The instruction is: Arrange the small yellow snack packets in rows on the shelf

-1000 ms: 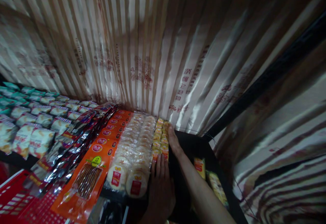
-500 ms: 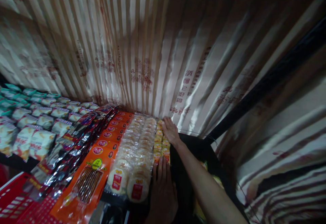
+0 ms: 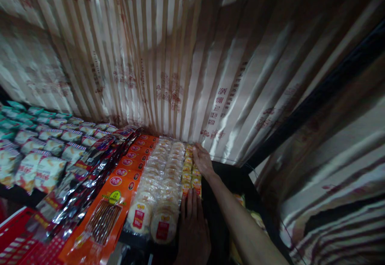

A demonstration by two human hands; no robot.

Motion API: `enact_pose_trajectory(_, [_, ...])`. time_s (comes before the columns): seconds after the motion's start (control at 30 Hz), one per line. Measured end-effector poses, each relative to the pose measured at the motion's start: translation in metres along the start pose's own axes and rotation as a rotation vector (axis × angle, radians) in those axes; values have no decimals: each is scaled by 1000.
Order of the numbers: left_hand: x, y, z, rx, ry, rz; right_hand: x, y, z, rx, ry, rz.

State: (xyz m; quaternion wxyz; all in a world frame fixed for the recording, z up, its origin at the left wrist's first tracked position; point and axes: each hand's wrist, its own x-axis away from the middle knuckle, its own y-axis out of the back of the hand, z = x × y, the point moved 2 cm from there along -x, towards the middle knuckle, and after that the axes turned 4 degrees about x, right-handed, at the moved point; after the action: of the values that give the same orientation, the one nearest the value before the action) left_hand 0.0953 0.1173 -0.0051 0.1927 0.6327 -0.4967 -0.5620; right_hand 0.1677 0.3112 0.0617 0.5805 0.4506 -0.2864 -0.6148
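Observation:
Two rows of small yellow packets [image 3: 187,168] lie side by side on a black surface. My left hand [image 3: 194,233] is at their near end, its fingers stretched out together and their tips touching the front packets. Alongside the far right end of the rows rests my right hand [image 3: 203,161], fingers extended against the packets' edge. Neither hand is gripping anything that I can see. Just left of the packets are two overlapping rows of round, pale crackers or cakes in clear wrap [image 3: 164,217].
Further left lie orange snack packs [image 3: 116,196], dark shiny packets [image 3: 87,176] and white-and-green snack bags [image 3: 49,172]. A red basket [image 3: 18,241] is at lower left. Behind hangs a printed, pleated curtain [image 3: 168,56]; a dark pole [image 3: 300,100] slants at right. Yellow packaging [image 3: 257,219] lies partly behind my right arm.
The view has tilted slightly, so the scene sits a little lower. Both hands stay at the yellow packets, with barely any shift in position.

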Motion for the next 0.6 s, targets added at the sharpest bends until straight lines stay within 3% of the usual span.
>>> enact_pose_trajectory(0.2, [-2,3,-1,10,-25,7,55,36,0,-324,-163,-263])
enact_pose_trajectory(0.47, [-3,6,-2,57,-17,33,155,57,-11,-505,-293,-365])
enact_pose_trajectory(0.6, [-5,17,-3,141,-69,23,217,57,1,-624,-315,-401])
